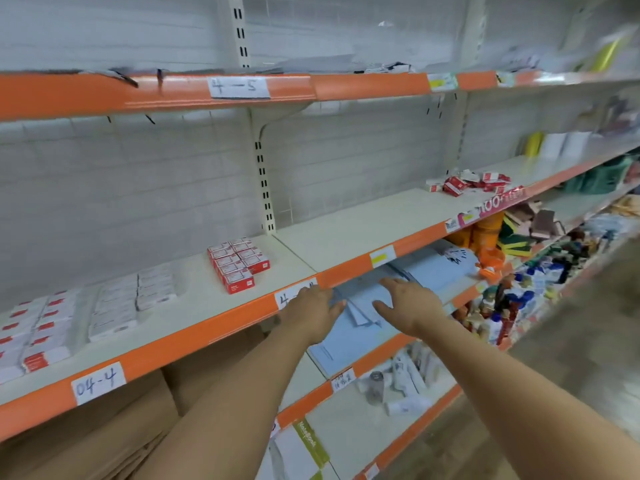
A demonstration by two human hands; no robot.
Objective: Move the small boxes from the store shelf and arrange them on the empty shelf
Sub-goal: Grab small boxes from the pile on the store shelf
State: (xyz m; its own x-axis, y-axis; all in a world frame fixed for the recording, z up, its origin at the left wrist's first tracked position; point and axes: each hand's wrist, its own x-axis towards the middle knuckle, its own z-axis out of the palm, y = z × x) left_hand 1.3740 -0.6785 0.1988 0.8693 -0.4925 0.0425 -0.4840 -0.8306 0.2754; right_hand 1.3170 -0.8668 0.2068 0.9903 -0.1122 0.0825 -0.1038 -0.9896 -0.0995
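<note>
Small red-and-white boxes stand in a neat stack (239,263) on the middle shelf (194,306), with more rows of them (38,334) and a white-topped group (135,303) further left. A loose heap of the same boxes (467,183) lies on the shelf section to the right. My left hand (311,311) and my right hand (408,304) reach forward side by side in front of the shelf's orange edge. Both have relaxed, straight fingers and hold nothing.
Blue paper sheets (377,306) lie on the shelf below my hands. Orange containers (485,233), sponges and bottles crowd the right-hand shelves. Brown cardboard (173,393) fills the space under the middle shelf. The upper shelf (156,95) carries a "4-5" label.
</note>
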